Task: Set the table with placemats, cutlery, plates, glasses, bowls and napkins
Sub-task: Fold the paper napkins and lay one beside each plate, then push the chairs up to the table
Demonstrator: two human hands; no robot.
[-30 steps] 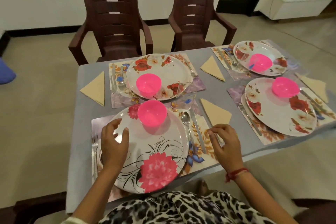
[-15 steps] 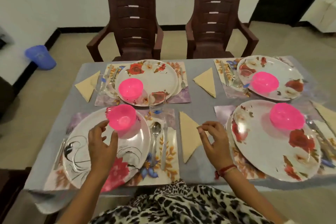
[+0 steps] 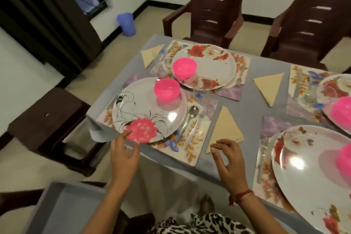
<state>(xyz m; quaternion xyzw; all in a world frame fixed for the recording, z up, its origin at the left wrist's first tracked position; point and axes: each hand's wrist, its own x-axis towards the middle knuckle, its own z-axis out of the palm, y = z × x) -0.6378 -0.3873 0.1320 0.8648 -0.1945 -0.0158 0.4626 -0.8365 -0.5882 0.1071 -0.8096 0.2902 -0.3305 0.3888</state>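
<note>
The left hand hovers at the near table edge, fingers spread and relaxed, holding nothing. Its forefinger tip reaches the near rim of the round white plate with black swirls and a pink flower, though contact is unclear. The right hand, loosely curled and empty, sits just beside the near corner of the beige triangular folded napkin. Between plate and napkin, a metal spoon and metal knife lie on the floral rectangular placemat. A bright pink plastic bowl stands on the plate's far part, with a clear drinking glass just to its right. The grey-clothed table carries more settings, and two brown plastic chairs stand at its far side.
</note>
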